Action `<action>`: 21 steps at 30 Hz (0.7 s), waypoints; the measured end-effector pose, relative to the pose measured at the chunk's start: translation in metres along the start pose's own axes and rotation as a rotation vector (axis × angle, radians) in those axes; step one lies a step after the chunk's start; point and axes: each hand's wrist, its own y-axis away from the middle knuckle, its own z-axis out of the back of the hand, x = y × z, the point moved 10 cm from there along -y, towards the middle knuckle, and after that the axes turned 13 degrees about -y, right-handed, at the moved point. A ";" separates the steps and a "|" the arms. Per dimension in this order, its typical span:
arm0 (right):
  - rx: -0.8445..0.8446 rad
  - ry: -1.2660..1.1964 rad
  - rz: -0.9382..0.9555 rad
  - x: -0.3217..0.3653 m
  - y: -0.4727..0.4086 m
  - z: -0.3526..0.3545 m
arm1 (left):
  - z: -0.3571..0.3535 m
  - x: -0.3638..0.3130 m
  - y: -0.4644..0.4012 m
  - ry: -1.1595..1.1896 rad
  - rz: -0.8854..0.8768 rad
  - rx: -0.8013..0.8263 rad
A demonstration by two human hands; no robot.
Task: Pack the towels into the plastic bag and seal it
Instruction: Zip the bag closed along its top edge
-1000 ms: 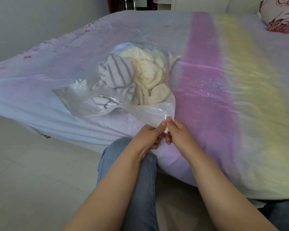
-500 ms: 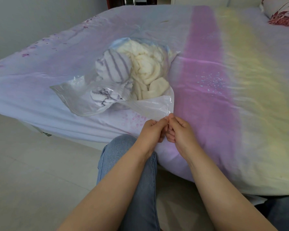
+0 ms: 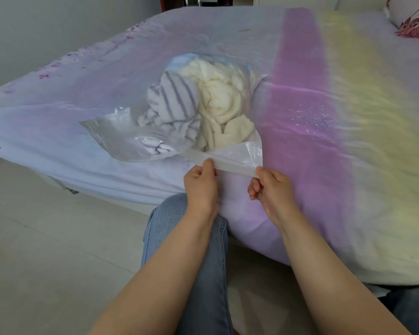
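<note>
My left hand [image 3: 200, 183] and right hand [image 3: 272, 187], set slightly apart, each pinched the zip strip [image 3: 230, 165] of the clear plastic bag [image 3: 111, 139] lying on the bed [image 3: 348, 141], striped towel [image 3: 172, 102] and cream towel [image 3: 223, 105] inside.

Your left hand [image 3: 200, 183] and right hand [image 3: 271, 187] each pinch the sealing strip of the plastic bag [image 3: 121, 139], stretched taut between them. Inside it, a striped towel [image 3: 173, 102] sits beside a cream towel [image 3: 224, 110] on the bed [image 3: 348, 117].
</note>
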 end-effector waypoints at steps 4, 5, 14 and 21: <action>-0.026 -0.041 0.001 0.005 -0.004 0.012 | 0.010 -0.004 -0.003 0.035 0.018 -0.030; -0.041 -0.062 0.001 0.006 -0.004 0.015 | 0.011 -0.005 -0.004 0.026 0.007 -0.025; 0.097 -0.158 -0.304 -0.044 0.004 -0.046 | -0.011 -0.009 -0.005 -0.170 -0.058 0.188; 0.038 -0.063 -0.085 -0.030 -0.002 -0.069 | -0.002 -0.017 -0.007 -0.214 -0.067 0.201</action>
